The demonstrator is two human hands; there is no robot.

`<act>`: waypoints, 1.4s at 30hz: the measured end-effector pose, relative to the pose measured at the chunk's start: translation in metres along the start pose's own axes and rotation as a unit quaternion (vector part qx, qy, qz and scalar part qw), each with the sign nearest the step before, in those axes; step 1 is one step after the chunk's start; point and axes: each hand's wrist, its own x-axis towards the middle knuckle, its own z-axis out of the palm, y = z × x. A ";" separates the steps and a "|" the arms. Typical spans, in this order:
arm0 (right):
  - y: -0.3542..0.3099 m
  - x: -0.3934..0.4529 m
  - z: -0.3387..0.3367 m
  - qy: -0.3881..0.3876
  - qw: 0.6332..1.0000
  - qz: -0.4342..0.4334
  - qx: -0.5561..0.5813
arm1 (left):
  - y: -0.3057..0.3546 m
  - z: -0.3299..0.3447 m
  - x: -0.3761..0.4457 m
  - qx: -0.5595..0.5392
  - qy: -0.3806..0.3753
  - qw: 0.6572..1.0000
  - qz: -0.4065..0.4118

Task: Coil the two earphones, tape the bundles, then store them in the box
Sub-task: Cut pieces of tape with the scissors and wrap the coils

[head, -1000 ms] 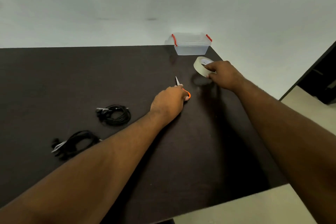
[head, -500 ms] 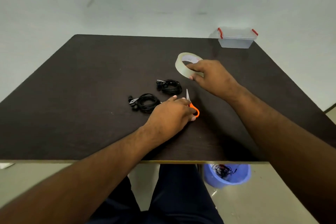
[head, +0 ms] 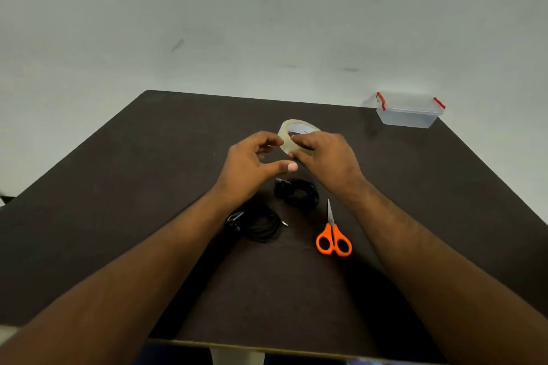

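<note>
While both coiled earphones (head: 262, 224) (head: 296, 192) lie untaped at mid-table, taping is in hand: the right hand (head: 323, 157) grips the clear tape roll (head: 296, 132), the left hand (head: 252, 161) pinches at its edge. Next, free the tape end. Scissors (head: 333, 235) lie beside; the box (head: 409, 111) sits at the far right corner.

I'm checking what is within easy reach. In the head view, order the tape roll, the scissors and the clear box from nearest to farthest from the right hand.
1. Tape roll: held in the right hand, above the table's middle.
2. Scissors: flat on the table, nearer the person, just inside the right forearm.
3. Clear box: at the far right corner of the table, lid on.
</note>
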 end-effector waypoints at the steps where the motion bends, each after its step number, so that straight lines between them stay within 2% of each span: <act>1: 0.000 0.003 0.003 0.012 1.000 0.001 0.002 | -0.004 -0.001 0.004 -0.013 0.017 1.000 0.001; 4: 0.001 0.008 0.012 0.046 0.999 0.006 0.018 | -0.015 -0.004 0.010 -0.039 0.047 0.998 0.003; 8: -0.001 0.011 0.019 0.043 0.997 0.024 0.064 | -0.024 -0.003 0.008 -0.054 0.049 0.997 0.014; 12: -0.001 0.017 0.020 0.029 0.981 0.078 0.176 | -0.027 -0.001 0.009 -0.019 0.080 0.996 0.043; 15: -0.001 0.018 0.017 -0.014 0.966 0.098 0.237 | -0.026 -0.002 0.009 -0.029 0.116 0.992 0.050; 19: -0.007 0.017 0.008 -0.105 0.908 0.116 0.389 | -0.023 -0.004 0.007 -0.012 0.117 0.991 0.064; 23: -0.008 0.020 0.000 -0.158 0.879 0.100 0.438 | -0.022 -0.007 0.007 -0.048 0.126 0.990 0.043; 28: -0.001 0.020 0.000 -0.201 0.889 0.092 0.402 | -0.022 -0.005 0.008 -0.140 0.165 0.976 -0.033; 34: 0.002 0.015 0.008 -0.157 0.922 0.084 0.343 | -0.028 -0.009 0.013 -0.163 0.176 0.969 -0.061; 39: 0.001 0.014 0.006 -0.148 0.949 0.061 0.271 | -0.029 -0.015 0.010 -0.053 0.134 0.990 -0.011; 42: -0.004 0.014 0.004 -0.145 0.969 0.013 0.202 | -0.025 -0.021 0.010 0.001 0.094 0.995 0.040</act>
